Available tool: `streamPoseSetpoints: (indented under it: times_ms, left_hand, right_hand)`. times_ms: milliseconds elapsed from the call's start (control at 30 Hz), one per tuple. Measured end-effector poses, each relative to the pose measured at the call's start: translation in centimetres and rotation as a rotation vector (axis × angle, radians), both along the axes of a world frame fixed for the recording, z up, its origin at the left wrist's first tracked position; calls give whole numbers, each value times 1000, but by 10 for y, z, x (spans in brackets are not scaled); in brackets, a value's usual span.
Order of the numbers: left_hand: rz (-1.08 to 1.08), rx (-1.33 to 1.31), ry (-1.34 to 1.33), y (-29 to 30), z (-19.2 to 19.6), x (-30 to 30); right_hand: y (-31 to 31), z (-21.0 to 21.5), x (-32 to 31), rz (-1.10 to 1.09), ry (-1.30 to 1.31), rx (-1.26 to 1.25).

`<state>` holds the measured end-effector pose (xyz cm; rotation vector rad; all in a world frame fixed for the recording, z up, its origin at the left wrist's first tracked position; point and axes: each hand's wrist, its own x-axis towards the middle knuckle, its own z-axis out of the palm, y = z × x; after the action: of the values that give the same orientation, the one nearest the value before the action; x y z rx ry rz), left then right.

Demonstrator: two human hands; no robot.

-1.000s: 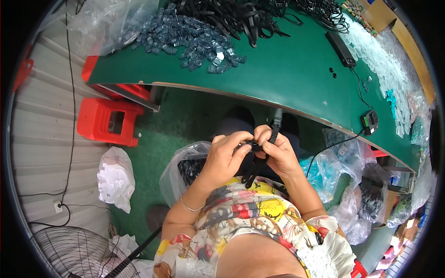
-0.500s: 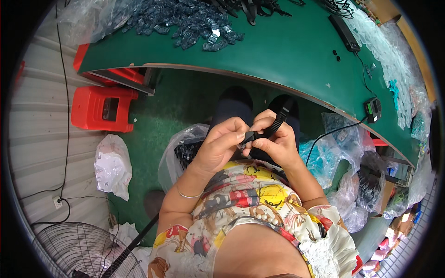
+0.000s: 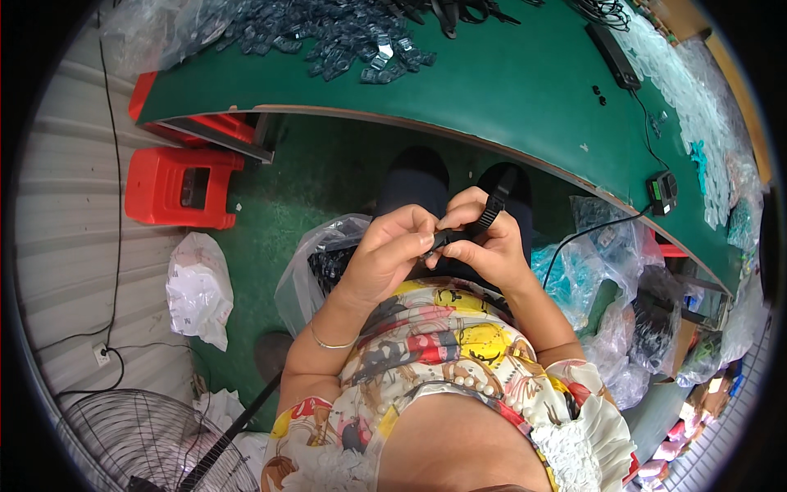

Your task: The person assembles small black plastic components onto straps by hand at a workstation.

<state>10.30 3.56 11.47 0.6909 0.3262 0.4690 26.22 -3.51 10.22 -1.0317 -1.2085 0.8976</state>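
Above my lap, both hands meet around a black ribbed strap [image 3: 492,211]. My left hand [image 3: 384,256] pinches the strap's dark end between thumb and fingers. On the other side, my right hand [image 3: 498,252] has its fingers curled round the strap, its ribbed length rising between them in a loop. Where the fingertips come together, the small part at the strap's end is mostly hidden.
Ahead stands a green table [image 3: 459,90] bearing a heap of small clear dark plastic pieces [image 3: 328,37], black straps [image 3: 455,15] and a black power adapter [image 3: 613,56]. Left are a red stool [image 3: 152,189] and a fan [image 3: 156,443]. Plastic bags [image 3: 611,250] lie right.
The view has shifted slightly. Both hands keep their hold on the strap; my right thumb and fingers have moved a little around it.
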Motion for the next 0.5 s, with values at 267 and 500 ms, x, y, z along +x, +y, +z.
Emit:
streamPoseSetpoints:
  times_ms: [267, 500]
  left_hand:
    - [67, 30, 29, -3, 1, 0]
    - [80, 12, -8, -5, 0, 0]
  right_hand:
    - [3, 5, 2, 17, -113, 71]
    - [1, 2, 4, 14, -66, 34]
